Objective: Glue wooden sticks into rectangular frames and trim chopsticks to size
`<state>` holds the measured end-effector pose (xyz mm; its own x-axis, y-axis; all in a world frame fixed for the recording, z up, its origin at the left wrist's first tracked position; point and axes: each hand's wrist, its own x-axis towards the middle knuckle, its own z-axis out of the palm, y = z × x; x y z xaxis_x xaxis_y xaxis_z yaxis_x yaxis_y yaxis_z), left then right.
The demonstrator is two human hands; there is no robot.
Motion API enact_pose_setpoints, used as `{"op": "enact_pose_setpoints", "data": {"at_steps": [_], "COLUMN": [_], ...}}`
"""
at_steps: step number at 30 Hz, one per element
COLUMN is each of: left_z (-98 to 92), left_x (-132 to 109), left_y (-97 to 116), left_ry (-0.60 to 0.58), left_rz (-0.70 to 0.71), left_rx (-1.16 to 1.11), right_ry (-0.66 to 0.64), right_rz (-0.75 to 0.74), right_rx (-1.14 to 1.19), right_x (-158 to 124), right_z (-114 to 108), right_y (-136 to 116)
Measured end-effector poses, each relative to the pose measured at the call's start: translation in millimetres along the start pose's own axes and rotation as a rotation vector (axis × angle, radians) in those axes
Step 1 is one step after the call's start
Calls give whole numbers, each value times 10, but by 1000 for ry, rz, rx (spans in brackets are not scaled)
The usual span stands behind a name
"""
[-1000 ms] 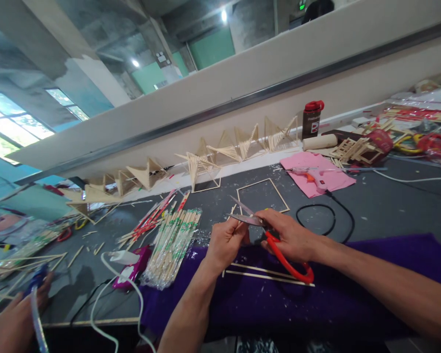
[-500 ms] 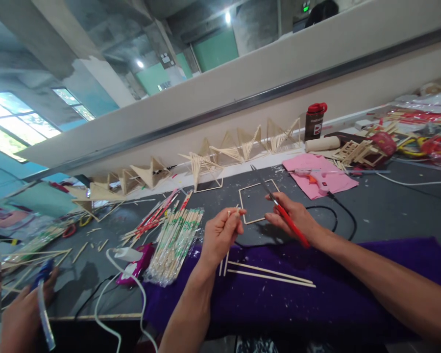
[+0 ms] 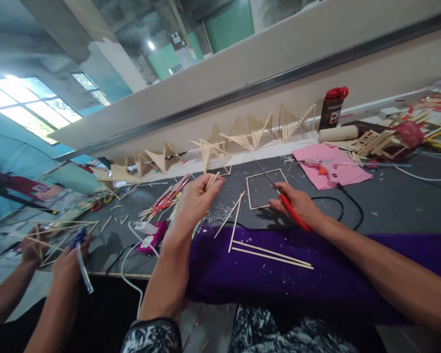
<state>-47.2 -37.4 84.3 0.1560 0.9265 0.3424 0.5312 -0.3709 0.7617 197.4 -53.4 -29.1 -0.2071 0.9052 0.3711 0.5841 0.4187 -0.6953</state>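
Observation:
My left hand (image 3: pixel 196 198) is raised over the bench, its fingers closed around short wooden stick pieces (image 3: pixel 213 179). In my right hand (image 3: pixel 301 203) is a pair of scissors with red handles (image 3: pixel 293 214); its dark blades (image 3: pixel 265 172) point up and left, and I cannot tell how far apart they are. Behind the blades a square frame of thin sticks (image 3: pixel 248 193) lies flat on the grey bench. Two long sticks (image 3: pixel 272 258) lie almost parallel on the purple cloth (image 3: pixel 338 274), while two others (image 3: pixel 236 223) meet at their upper ends between my hands.
A pink glue gun (image 3: pixel 329 171) lies on pink cloth, with its cable trailing behind my right hand. Stick models (image 3: pixel 206 152) line the back wall near a bottle (image 3: pixel 331 110). At left, a co-worker's hands (image 3: pixel 69 255) hold a stick frame and a blue glue gun (image 3: pixel 80 238).
My left hand has moved up and left with the short pieces, away from the scissors. Two sticks below it now lie uncovered. The view has shifted, showing more of the co-worker.

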Motion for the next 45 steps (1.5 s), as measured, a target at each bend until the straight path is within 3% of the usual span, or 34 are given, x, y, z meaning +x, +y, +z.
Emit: {"op": "enact_pose_setpoints", "data": {"at_steps": [3, 5, 9, 12, 14, 18, 20, 22, 25, 29, 31, 34, 37, 39, 42, 45], "left_z": [222, 383, 616, 694, 709, 676, 658, 662, 709, 758, 749, 736, 803, 907, 1068, 1124], "left_x": [-9, -47, -186, -204, -128, 116, 181, 164, 18, -143, -131, -52, -23, -60, -150, -182], "left_y": [-101, -163, -124, 15, 76, -35, -184, -330, -424, -239, -88, 65, 35, -79, -258, -290], "left_ry": [-178, -259, -568, -635, -584, -269, -250, -319, -410, -446, -397, -156, 126, 219, 201, 139], "left_rz": [45, 1, -202, -298, -214, 43, 14, -55, -157, -293, -286, -171, -57, -24, 10, 30], "left_rx": [428, 480, 36, -176, -34, 660, 865, 905, 623, -64, -291, -542, -719, -762, -750, -764], "right_ry": [22, 34, 65, 79, 76, 74, 75, 73, 67, 71, 65, 54, 44, 35, 31, 24], "right_rz": [-6, -1, 44, 88, 107, 91, 77, 75, 80, 87, 84, 76, 76, 72, 61, 52], "right_rx": [-17, -23, -42, -68, -78, -63, -53, -58, -72, -81, -85, -87, -89, -92, -98, -101], "right_x": [15, 34, 104, 154, 171, 173, 171, 172, 177, 180, 179, 178, 182, 186, 190, 186], "right_z": [-4, -14, -54, -85, -102, -126, -130, -128, -119, -113, -117, -128, -132, -127, -113, -106], "right_y": [28, 58, 160, 233, 252, 230, 217, 216, 228, 241, 241, 238, 243, 250, 259, 255]}}
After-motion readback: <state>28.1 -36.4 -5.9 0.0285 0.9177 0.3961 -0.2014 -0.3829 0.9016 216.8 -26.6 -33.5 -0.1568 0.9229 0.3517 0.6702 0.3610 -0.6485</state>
